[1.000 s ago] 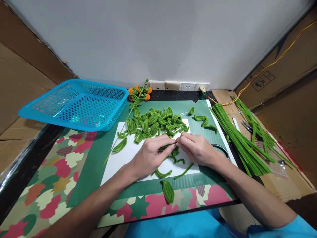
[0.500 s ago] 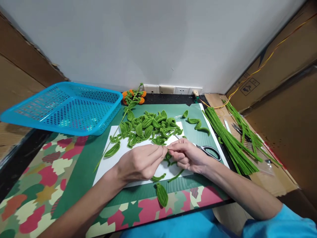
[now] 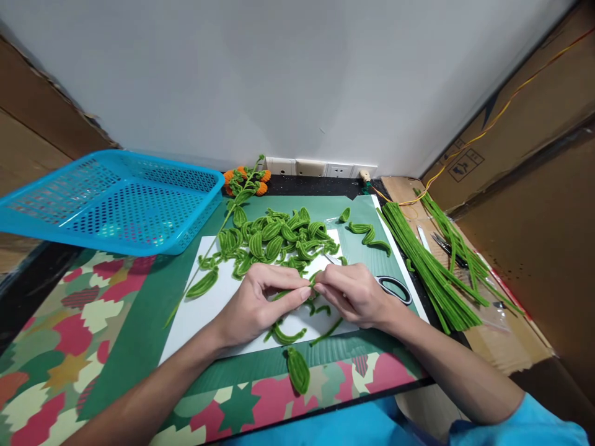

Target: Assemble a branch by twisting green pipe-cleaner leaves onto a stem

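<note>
Over the white paper [image 3: 186,316], my left hand [image 3: 264,303] and my right hand [image 3: 354,295] meet fingertip to fingertip. Both pinch a small piece of green pipe cleaner [image 3: 315,278], mostly hidden by the fingers. Just beyond them lies a pile of green pipe-cleaner leaves [image 3: 272,232]. Loose pipe-cleaner pieces [image 3: 289,336] are on the paper below my hands, and one finished-looking leaf [image 3: 298,371] rests nearer the table's front edge. Scissors [image 3: 395,290] lie partly under my right hand, with a black and white handle loop showing.
A blue plastic basket [image 3: 181,241] stands at the left. Orange flowers on a green stem [image 3: 242,181] lie behind the pile. Bundled green pipe cleaners [image 3: 430,272] are at the right, beside a dark-handled tool [image 3: 446,244] on cardboard. Sockets [image 3: 310,168] line the wall.
My left hand has turned, showing its thumb stretched toward the pinch, and my right hand has rolled knuckles-up. More green pipe cleaner shows between the fingertips. The view has shifted slightly.
</note>
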Demonstrator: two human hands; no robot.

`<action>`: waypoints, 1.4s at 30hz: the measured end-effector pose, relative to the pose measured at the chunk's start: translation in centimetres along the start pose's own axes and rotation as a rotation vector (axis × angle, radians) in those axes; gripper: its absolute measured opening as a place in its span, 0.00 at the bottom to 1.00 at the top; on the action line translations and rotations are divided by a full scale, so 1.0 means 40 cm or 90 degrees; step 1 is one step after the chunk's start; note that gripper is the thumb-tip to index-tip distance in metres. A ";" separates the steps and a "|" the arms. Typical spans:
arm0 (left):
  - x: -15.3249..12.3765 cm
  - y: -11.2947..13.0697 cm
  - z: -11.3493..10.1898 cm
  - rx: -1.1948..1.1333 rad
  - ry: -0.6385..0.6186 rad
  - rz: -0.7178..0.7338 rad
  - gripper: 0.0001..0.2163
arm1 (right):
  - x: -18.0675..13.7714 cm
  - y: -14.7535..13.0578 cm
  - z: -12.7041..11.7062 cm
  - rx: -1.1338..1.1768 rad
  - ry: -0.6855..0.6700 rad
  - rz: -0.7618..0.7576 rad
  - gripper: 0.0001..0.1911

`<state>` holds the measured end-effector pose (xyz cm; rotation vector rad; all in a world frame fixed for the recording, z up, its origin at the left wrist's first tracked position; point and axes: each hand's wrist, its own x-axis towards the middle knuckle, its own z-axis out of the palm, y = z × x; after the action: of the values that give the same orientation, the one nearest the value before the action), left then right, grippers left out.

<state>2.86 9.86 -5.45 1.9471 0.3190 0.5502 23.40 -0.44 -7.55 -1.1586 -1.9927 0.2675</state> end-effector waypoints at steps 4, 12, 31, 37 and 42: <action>-0.002 -0.007 0.007 0.091 0.034 0.103 0.08 | 0.018 -0.032 0.009 0.305 0.026 0.249 0.16; 0.002 -0.026 -0.009 0.605 0.054 0.509 0.09 | 0.044 -0.044 0.041 0.835 -0.015 0.668 0.24; -0.003 -0.010 0.046 -0.440 0.029 -0.248 0.11 | 0.014 -0.024 -0.005 0.346 0.038 0.243 0.15; -0.002 -0.015 0.050 -0.497 0.028 -0.295 0.12 | 0.021 -0.025 0.012 0.482 0.063 0.317 0.20; 0.000 -0.016 0.054 -0.464 0.039 -0.285 0.13 | 0.023 -0.013 0.022 0.510 0.056 0.326 0.23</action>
<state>3.99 8.46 -6.80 1.1111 0.4956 0.3576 22.19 0.18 -7.34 -1.0734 -1.2588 1.1338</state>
